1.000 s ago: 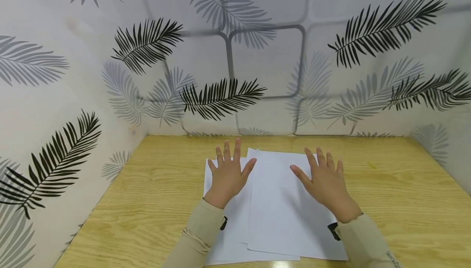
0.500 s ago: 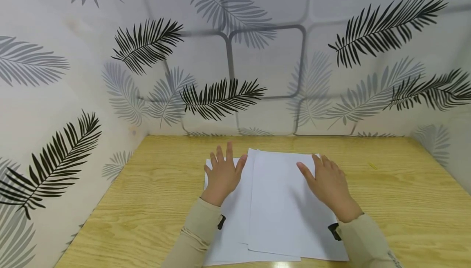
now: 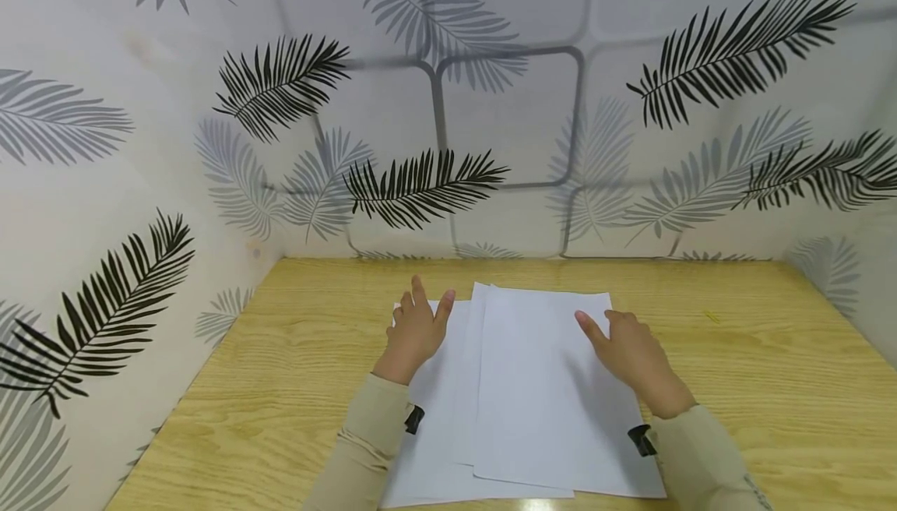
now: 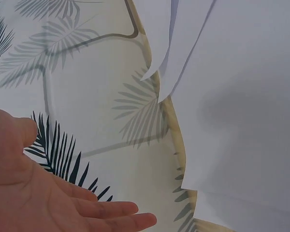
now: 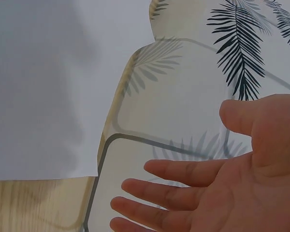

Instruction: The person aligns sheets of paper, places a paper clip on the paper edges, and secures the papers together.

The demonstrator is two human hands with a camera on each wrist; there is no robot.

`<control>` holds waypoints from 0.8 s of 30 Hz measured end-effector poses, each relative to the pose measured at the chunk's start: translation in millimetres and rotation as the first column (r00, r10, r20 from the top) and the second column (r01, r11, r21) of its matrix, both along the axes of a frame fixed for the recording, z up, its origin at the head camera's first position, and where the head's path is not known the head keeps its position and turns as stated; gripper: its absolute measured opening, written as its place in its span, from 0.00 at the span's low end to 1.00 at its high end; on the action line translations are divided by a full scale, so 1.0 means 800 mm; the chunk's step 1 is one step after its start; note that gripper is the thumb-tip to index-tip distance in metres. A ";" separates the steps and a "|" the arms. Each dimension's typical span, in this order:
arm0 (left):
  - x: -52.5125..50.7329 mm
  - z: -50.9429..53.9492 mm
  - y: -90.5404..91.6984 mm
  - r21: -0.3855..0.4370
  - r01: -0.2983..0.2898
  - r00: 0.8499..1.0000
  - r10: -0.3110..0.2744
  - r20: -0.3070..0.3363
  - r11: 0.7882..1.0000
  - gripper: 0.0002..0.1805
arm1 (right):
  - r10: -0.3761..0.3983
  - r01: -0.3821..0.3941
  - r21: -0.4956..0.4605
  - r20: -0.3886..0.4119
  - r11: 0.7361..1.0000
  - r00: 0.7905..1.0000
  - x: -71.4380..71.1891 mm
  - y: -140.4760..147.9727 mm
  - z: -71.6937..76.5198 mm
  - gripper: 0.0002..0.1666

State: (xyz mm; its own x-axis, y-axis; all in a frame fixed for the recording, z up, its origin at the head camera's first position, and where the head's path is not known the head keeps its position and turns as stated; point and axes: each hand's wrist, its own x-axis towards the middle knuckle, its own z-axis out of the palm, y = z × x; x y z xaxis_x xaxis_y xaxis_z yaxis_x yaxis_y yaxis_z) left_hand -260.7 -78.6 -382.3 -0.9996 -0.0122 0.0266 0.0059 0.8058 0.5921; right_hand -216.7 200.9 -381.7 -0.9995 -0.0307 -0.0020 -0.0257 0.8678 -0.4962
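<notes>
Several white sheets of paper [image 3: 532, 386] lie overlapping and slightly fanned on the wooden table. Over the left edge of the sheets is my left hand [image 3: 415, 335], its thumb apart from the fingers. My right hand [image 3: 636, 355] is at the right edge of the paper, thumb pointing inward. Both wrist views show the palms with fingers extended and nothing held: the left hand [image 4: 43, 193] is apart from the paper [image 4: 241, 106], and so is the right hand [image 5: 222, 188] from the sheet [image 5: 48, 96]. Shadows of the hands fall on the paper.
The wood-grain table [image 3: 301, 371] extends to both sides of the paper. A small yellow mark or scrap [image 3: 712, 317] is at the right. Behind and to the left rise walls [image 3: 504, 121] with a leaf pattern.
My left hand has moved left and turned, its fingers drawing closer together. The right hand has shifted slightly right and turned, its fingers now lower. The paper has not moved.
</notes>
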 end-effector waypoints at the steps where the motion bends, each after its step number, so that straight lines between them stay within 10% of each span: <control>1: 0.000 0.000 -0.001 0.007 -0.001 1.000 0.000 0.011 1.000 0.44 | 0.003 -0.003 -0.011 0.019 1.000 1.000 -0.001 0.002 0.000 0.48; 24: -0.005 -0.007 -0.018 0.015 0.012 0.972 -0.015 0.236 1.000 0.46 | 0.036 -0.013 -0.106 0.216 0.994 0.976 -0.013 0.018 -0.007 0.52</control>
State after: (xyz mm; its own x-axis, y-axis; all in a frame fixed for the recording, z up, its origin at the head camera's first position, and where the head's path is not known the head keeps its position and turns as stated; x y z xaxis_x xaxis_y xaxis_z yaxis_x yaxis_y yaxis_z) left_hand -264.6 -92.9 -387.8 -0.9777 0.0025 -0.2101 -0.1245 0.7987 0.5887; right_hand -226.8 215.5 -387.0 -0.9744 -0.0670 -0.2144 0.0717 0.8118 -0.5796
